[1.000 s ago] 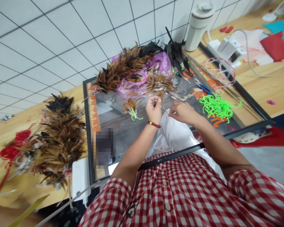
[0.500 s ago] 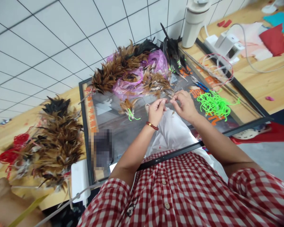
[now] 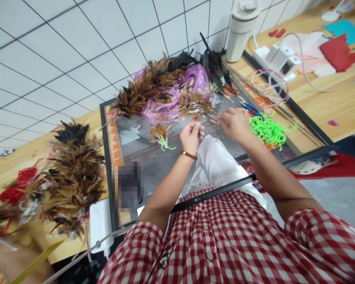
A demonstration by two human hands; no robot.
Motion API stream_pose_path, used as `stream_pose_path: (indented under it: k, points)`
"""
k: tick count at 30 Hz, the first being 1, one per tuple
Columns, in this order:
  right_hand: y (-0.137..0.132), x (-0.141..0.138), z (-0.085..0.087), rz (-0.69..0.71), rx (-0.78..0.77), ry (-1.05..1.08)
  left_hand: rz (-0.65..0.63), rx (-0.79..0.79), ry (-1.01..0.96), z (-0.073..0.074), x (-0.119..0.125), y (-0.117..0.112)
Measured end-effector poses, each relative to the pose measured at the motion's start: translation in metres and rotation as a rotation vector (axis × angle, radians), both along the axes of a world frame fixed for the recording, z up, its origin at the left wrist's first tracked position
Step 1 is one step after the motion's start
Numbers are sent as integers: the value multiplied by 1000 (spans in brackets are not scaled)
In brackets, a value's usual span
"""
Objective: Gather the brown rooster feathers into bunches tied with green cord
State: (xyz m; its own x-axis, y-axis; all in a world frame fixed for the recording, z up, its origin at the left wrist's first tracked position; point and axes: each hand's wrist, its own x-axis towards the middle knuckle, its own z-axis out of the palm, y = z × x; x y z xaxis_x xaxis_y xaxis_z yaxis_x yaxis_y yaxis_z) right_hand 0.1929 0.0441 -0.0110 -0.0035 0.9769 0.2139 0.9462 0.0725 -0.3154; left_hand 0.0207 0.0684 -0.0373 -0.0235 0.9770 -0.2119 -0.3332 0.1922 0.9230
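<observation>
My left hand, with a beaded bracelet on the wrist, is held over the glass-topped frame, thumb and fingers pinched together. Anything between them is too small to make out. My right hand is beside the loose brown feathers, its fingers bent together close to a feather tip. Whether they grip that feather I cannot tell. A small feather bunch tied with green cord lies left of my left hand. To the right of my right hand is a heap of bright green cords.
Blue-handled snips lie behind the green cords. Purple plastic lies under brown feathers, with black feathers and a white tumbler behind. More feathers fill the left bench; another person's arm shows at lower left.
My hands have moved apart: the right has shifted right and up toward the feathers, the left slightly left. At lower left, the other person's arm has moved and brown feathers now show there.
</observation>
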Motion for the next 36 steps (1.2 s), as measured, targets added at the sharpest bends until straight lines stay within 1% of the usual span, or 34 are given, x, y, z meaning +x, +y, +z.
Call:
stream_pose_path:
  k: [2,5,8,10,12,14,17,20,23,25,27,29,33,36]
  points:
    - [8,2,4,-33,-87,-49,47,-51,-38,4,0,2]
    - [17,-6,6,-59,-142,-119,80,-103,-91,7,1,5]
    - [18,-14,2,15,-187,-88,79,-112,-119,6,1,5]
    - [16,-12,-4,87,-191,0,57,-92,-119,4,0,5]
    - [15,-5,-11,99,-128,141,21,-61,-109,1,-1,4]
    - [15,5,-18,51,-36,334,1,-43,-95,-2,-2,3]
    - [15,11,-23,-36,85,598,16,-43,-80,-4,-2,3]
    - [13,3,-24,-50,177,743,21,-46,-55,-3,-1,2]
    - [10,-13,-21,5,172,885,-6,-61,-39,-2,0,0]
    - [6,-23,-18,49,163,926,-24,-72,-53,-1,1,-1]
    - [2,-30,-16,86,181,875,-40,-69,-73,-2,1,-1]
    - [-1,-33,-14,123,198,761,-59,-54,-81,-3,0,-1]
    - [-6,-32,-14,183,229,428,-89,2,-75,-9,-1,0]
    - [-5,-28,-19,207,275,174,-129,69,-38,-12,-2,-1]
